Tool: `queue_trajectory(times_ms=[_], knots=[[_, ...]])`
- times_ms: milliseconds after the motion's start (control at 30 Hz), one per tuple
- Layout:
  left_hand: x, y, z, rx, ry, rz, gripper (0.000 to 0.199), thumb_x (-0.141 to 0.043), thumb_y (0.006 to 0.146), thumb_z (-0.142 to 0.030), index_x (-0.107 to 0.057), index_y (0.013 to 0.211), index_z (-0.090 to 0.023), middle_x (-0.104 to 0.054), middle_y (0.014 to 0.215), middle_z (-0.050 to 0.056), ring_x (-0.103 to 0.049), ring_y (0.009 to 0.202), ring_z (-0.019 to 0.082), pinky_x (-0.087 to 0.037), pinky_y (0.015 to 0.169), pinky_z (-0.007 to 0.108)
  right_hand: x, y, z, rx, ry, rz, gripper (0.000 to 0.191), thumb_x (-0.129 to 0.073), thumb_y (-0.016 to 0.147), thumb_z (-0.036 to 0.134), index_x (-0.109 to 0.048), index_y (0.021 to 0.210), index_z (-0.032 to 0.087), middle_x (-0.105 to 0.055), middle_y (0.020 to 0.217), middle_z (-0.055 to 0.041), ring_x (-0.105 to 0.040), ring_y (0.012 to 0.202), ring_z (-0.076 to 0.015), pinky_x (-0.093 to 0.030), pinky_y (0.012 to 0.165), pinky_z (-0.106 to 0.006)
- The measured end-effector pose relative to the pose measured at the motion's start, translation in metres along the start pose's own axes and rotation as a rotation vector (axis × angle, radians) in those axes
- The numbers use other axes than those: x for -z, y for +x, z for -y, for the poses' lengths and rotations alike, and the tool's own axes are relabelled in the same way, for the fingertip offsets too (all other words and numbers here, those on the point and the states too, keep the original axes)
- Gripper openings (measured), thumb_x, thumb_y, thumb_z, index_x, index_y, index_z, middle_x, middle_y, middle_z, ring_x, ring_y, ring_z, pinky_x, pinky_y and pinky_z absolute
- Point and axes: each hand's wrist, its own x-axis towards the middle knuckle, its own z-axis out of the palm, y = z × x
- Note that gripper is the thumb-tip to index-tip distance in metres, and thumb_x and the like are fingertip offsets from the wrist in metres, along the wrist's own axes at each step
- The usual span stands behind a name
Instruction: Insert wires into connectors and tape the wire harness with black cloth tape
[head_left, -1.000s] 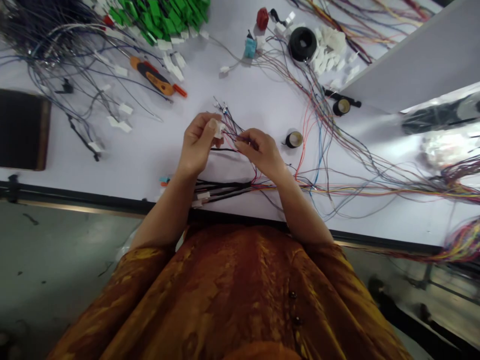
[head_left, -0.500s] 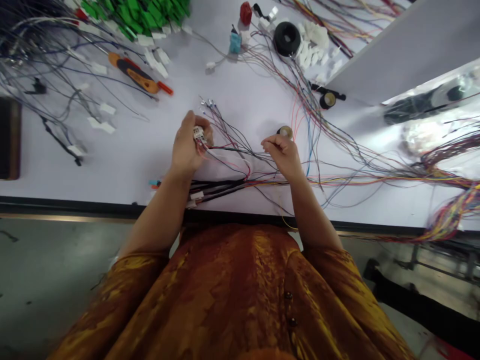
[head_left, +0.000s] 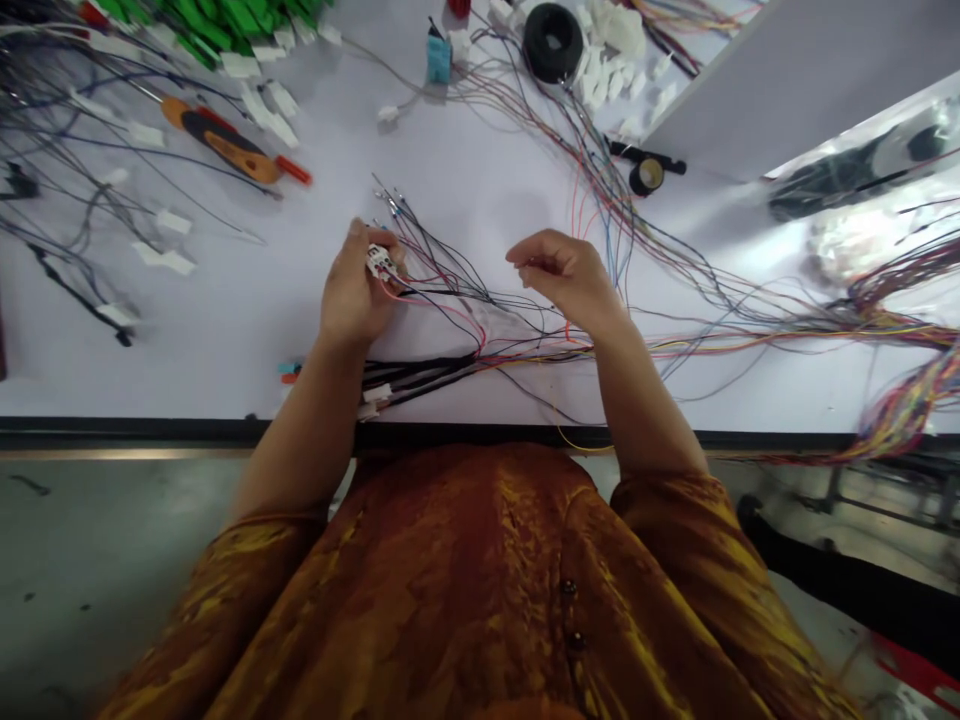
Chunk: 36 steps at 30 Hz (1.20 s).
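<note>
My left hand (head_left: 351, 295) is shut on a small white multi-pin wire connector (head_left: 381, 262), and thin wires run from it. These black, red and pink wires (head_left: 450, 295) fan out across the table, with bare metal terminals (head_left: 388, 203) at their far ends. My right hand (head_left: 566, 272) hangs apart from the connector, above the wires, its fingers curled with nothing visible in them. Below both hands, a black sheathed wire bundle (head_left: 416, 378) with white connectors (head_left: 376, 394) lies near the table's front edge.
An orange-and-black screwdriver (head_left: 221, 145) lies at upper left among white-tagged wires. Green connectors (head_left: 217, 18), a black tape roll (head_left: 553, 42) and white connector pieces (head_left: 604, 70) lie at the back. Multicoloured wires (head_left: 900, 410) spread right, beside a grey panel (head_left: 795, 80).
My right hand has moved away from the left, up and to the right, with its fingers curled. My left hand has turned the white connector into view. The table has shifted left in view.
</note>
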Motion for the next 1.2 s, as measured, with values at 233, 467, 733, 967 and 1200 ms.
queue_trajectory(times_ms=[233,467,733,967,1200], knots=[[-0.002,-0.001,-0.005,0.034,-0.045,-0.05,0.036,-0.039,0.101,-0.024,-0.063,0.076,-0.017,-0.054,0.073,0.005,-0.051,0.064,0.012,-0.04,0.057,0.023,0.024,0.002,0.013,0.074,-0.162,0.239,0.014,-0.066,0.089,0.029,-0.074,0.089,0.018,-0.06,0.077,-0.0002,-0.054,0.075,-0.0123,-0.046,0.074,-0.03],[-0.003,0.003,-0.005,0.057,-0.067,-0.071,0.029,-0.042,0.094,-0.019,-0.063,0.074,-0.016,-0.056,0.072,0.006,-0.048,0.061,0.012,-0.037,0.053,0.021,0.006,-0.016,0.016,-0.039,-0.623,0.3,0.016,-0.059,0.093,0.024,-0.073,0.088,0.017,-0.064,0.082,-0.0046,-0.057,0.077,-0.0161,-0.041,0.073,-0.031],[0.001,0.004,-0.001,0.046,-0.005,-0.031,0.024,-0.052,0.095,-0.027,-0.06,0.075,-0.018,-0.056,0.073,0.003,-0.045,0.057,0.012,-0.036,0.054,0.025,-0.022,-0.037,0.04,-0.253,-0.914,0.247,0.028,-0.047,0.1,0.026,-0.069,0.117,0.02,-0.075,0.088,-0.009,-0.065,0.078,-0.0204,-0.038,0.067,-0.03],[-0.001,-0.002,-0.005,0.069,-0.053,-0.022,0.031,-0.041,0.098,-0.016,-0.064,0.077,-0.018,-0.056,0.074,0.003,-0.045,0.061,0.01,-0.037,0.055,0.022,-0.035,-0.043,0.018,-0.296,-0.866,0.111,0.019,-0.053,0.098,0.027,-0.071,0.1,0.02,-0.073,0.076,-0.0086,-0.062,0.065,-0.0193,-0.035,0.061,-0.03],[-0.001,0.001,-0.003,0.049,-0.038,-0.024,0.029,-0.047,0.096,-0.022,-0.066,0.074,-0.021,-0.06,0.073,0.004,-0.049,0.06,0.013,-0.04,0.054,0.026,-0.06,-0.061,0.037,-0.019,-0.387,-0.104,0.02,-0.045,0.1,0.025,-0.063,0.109,0.022,-0.074,0.11,-0.0089,-0.067,0.09,-0.0195,-0.05,0.078,-0.031]])
